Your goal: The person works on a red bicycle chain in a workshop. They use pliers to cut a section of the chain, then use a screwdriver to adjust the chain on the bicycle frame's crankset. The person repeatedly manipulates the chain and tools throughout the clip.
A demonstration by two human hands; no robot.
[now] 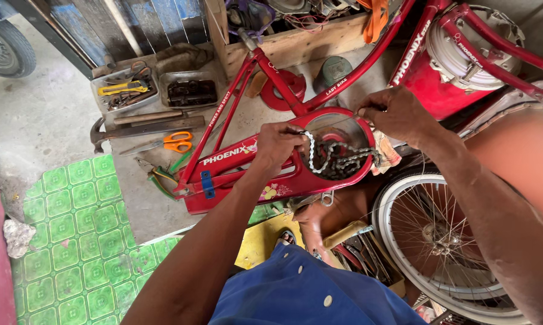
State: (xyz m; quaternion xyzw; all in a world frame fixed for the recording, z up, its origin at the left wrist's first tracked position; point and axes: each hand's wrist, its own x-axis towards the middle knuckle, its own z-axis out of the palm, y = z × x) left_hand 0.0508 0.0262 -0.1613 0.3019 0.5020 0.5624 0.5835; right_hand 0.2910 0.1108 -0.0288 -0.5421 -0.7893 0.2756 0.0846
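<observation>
A red bicycle frame (343, 75) lies across the middle, with its red chain guard (295, 180) facing me. My left hand (277, 147) pinches one end of a grey bicycle chain (337, 161) at the round opening of the guard. The chain hangs bunched in loops inside that opening. My right hand (395, 114) grips the upper right rim of the opening, fingers closed over a thin wire or the chain's other end; I cannot tell which.
A spoked wheel (440, 241) lies at lower right. Orange-handled scissors (176, 142), a hammer (145, 127), green-handled pliers (163, 174) and two metal tool trays (124, 90) sit on the concrete to the left. Green patterned flooring (82, 235) covers the lower left. A wooden crate (295, 42) stands behind.
</observation>
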